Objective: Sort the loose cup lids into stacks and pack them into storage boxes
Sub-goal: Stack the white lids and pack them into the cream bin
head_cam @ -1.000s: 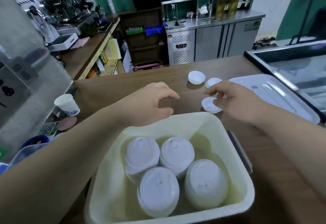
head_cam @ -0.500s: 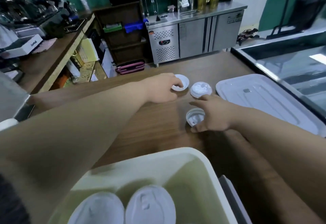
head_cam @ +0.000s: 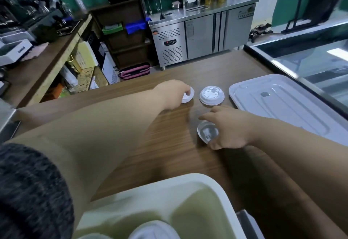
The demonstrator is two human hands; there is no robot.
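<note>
Evidently gathering strays for stacking, the left hand (head_cam: 173, 93) seemingly pinched the far lid (head_cam: 189, 95) at eleven o'clock; the right hand (head_cam: 228, 128) curled round the near lid (head_cam: 206, 132); the third lid (head_cam: 211, 95) lay free at twelve.

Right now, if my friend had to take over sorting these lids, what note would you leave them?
Left hand: grip curled on the far-left lid, down at the counter.
Right hand: grip pinching the near lid, which is tilted.
Middle lid: lies loose on the counter, touched by neither hand.
Storage box: open, nearest you, with lid stacks inside. A flat white cover lies to the right.
Done: some stacks are packed.
Left: gather these three lids, stack them and put them in the box. Then probably fit the cover.
</note>
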